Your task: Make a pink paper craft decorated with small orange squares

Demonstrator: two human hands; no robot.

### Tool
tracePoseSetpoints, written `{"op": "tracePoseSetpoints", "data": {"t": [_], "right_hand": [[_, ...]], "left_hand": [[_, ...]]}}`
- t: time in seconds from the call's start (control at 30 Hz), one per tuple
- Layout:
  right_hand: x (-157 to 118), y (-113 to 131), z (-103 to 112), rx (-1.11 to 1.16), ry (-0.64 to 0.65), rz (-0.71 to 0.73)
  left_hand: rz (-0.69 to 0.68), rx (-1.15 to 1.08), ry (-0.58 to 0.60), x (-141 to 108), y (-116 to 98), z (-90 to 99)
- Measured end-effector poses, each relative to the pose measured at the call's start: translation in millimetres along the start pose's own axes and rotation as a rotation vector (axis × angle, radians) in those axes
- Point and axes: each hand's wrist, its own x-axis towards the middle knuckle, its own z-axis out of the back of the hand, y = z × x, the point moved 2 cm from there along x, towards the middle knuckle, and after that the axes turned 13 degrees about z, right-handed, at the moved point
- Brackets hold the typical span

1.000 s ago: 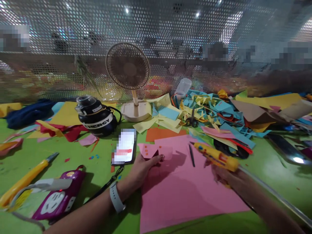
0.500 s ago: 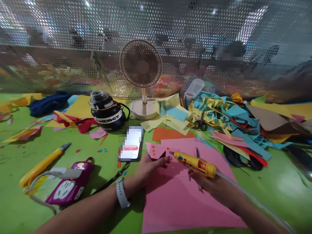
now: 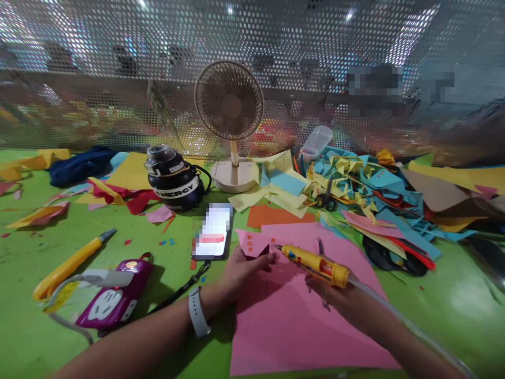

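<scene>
My left hand (image 3: 246, 271) pinches a small folded pink paper piece (image 3: 254, 241) that bears a few tiny orange squares. My right hand (image 3: 335, 295) is wrapped round a yellow corded glue pen (image 3: 313, 265), its dark tip pointing left, just off my left fingertips. A pair of metal tweezers (image 3: 320, 245) sticks out behind the pen, seemingly in the same hand. Beneath both hands lies a large pink paper sheet (image 3: 303, 337). One tiny orange square (image 3: 273, 240) is near the pen's tip.
Left are a yellow cutter (image 3: 73, 263) and a purple power strip (image 3: 130, 284). A phone (image 3: 215, 231), a black bottle (image 3: 173, 184) and a fan (image 3: 234, 173) stand or lie ahead. Scissors (image 3: 326, 198) lie by heaped paper scraps (image 3: 355, 179). A perforated screen (image 3: 300, 52) rises behind.
Both hands keep almost the same pose, the pen's tip still close to my left fingertips. The view has shifted very slightly.
</scene>
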Motion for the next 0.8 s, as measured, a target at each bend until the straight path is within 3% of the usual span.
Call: {"op": "tracePoseSetpoints", "data": {"t": [0.3, 0.5, 0.8], "right_hand": [[-1.7, -1.3, -1.2, 0.045, 0.049, -0.107], [-1.0, -0.7, -1.6, 0.057, 0.052, -0.086], [-2.4, -5.3, -2.5, 0.046, -0.03, -0.09]], "left_hand": [[-0.011, 0.001, 0.013, -0.2, -1.9, -1.8], [-0.014, 0.02, 0.012, 0.2, -0.2, -1.4], [-0.025, 0.022, 0.007, 0.6, 1.0, -0.5]]}}
